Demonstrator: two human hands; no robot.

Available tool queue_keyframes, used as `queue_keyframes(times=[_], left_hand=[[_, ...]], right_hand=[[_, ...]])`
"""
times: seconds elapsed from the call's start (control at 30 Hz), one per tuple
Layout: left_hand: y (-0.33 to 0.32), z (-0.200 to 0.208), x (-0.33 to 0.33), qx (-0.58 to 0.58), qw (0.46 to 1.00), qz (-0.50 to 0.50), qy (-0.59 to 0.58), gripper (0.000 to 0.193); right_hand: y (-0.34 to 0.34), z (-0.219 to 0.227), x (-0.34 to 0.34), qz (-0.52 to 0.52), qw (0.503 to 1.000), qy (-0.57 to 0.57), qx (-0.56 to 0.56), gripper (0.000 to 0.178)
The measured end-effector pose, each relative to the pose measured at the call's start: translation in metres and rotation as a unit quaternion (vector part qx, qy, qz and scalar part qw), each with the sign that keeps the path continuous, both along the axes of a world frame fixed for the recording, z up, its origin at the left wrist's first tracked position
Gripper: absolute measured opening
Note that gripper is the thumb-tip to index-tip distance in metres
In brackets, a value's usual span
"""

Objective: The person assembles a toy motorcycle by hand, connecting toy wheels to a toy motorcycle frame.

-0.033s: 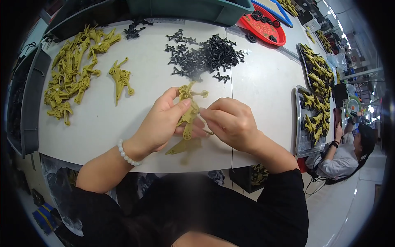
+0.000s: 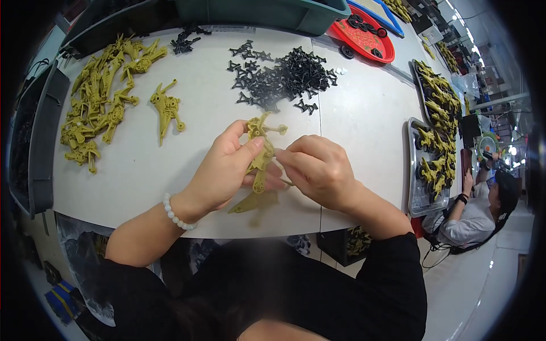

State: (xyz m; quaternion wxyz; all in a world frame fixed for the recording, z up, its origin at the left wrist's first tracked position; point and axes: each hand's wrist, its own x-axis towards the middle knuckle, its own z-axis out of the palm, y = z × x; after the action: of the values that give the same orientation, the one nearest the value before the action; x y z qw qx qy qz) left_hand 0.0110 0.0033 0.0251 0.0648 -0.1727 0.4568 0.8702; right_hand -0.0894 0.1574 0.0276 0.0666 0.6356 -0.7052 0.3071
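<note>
My left hand (image 2: 224,165) is closed around an olive-yellow molded plastic part (image 2: 259,162) with thin arms and round ends, held above the table near its front edge. At that part's right side, my right hand (image 2: 321,170) is closed in a pinch. Its fingertips are against the part, and whatever lies between them is hidden. Below my hands, a second olive-yellow piece (image 2: 256,202) shows blurred by the table edge. A single similar part (image 2: 166,110) rests apart on the left. Beyond my hands lies a pile of small black plastic pieces (image 2: 298,74).
A heap of olive-yellow parts (image 2: 99,96) covers the table's left. Dark bins (image 2: 42,131) and a green bin (image 2: 261,18) border it. At right are a red tray (image 2: 367,42) with black wheels and a metal tray (image 2: 415,182) of yellow assemblies. A person (image 2: 469,219) sits beyond.
</note>
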Motion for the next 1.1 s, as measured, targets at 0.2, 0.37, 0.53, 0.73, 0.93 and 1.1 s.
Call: queue_keyframes(times=[0.2, 0.37, 0.53, 0.73, 0.93, 1.1], left_hand=[[0.0, -0.002, 0.002, -0.017, 0.999, 0.024, 0.018, 0.023], [-0.006, -0.003, -0.001, -0.024, 0.999, 0.018, 0.013, 0.025], [-0.004, -0.002, -0.001, -0.015, 1.0, 0.011, 0.021, 0.025], [-0.001, -0.003, 0.0, -0.03, 0.998, 0.057, 0.026, 0.023], [-0.004, 0.001, 0.002, -0.036, 0.998, 0.022, 0.04, 0.023], [-0.005, 0.002, 0.002, -0.036, 0.999, 0.008, 0.031, 0.023]], right_hand=[[-0.007, -0.006, 0.003, 0.009, 0.997, 0.066, -0.046, 0.031], [-0.007, -0.007, 0.0, 0.009, 0.999, 0.028, -0.044, 0.029], [-0.005, -0.007, -0.003, -0.005, 0.998, -0.044, -0.033, 0.026], [-0.01, -0.007, 0.005, 0.012, 0.995, 0.083, -0.061, 0.026], [-0.008, -0.006, -0.003, -0.017, 0.989, -0.146, -0.025, 0.02], [-0.007, -0.003, -0.003, -0.023, 0.982, -0.186, -0.025, 0.019]])
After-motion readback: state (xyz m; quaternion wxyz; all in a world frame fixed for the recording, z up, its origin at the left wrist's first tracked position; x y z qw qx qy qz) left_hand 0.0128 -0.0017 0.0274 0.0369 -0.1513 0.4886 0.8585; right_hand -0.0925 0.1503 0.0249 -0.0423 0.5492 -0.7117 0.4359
